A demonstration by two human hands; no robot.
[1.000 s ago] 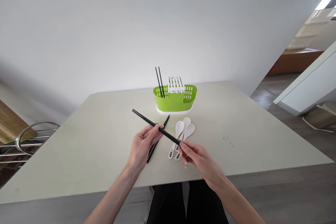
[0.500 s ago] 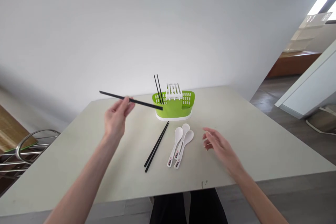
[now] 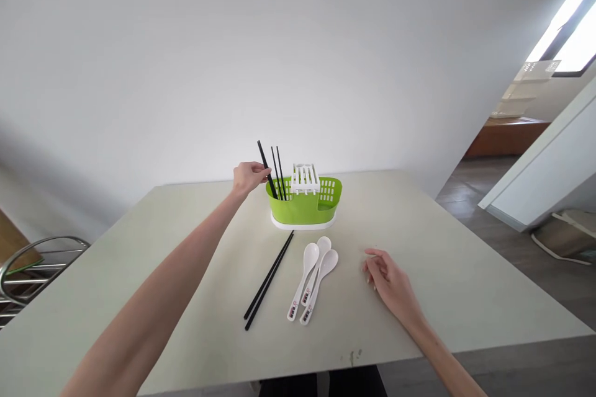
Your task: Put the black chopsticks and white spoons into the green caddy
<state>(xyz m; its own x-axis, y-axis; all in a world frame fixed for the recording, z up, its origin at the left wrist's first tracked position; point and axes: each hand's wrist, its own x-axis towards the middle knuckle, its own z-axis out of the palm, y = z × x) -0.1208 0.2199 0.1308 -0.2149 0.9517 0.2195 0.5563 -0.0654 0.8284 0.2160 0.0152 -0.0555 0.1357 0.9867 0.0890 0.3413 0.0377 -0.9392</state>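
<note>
Second chopstick pair (image 3: 264, 157) now inside green basket (image 3: 302, 211)

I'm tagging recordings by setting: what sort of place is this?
Probably a home, perhaps a dining or kitchen corner: a pale table by a plain wall bears white spoons, black chopsticks and a green utensil basket. Little of the wider room shows, so that is a guess.

From here I see the left hand (image 3: 250, 177), just left of centre, holding black chopsticks (image 3: 272, 185) in the green basket (image 3: 303, 213), white spoons (image 3: 317, 285) lower centre.
</note>
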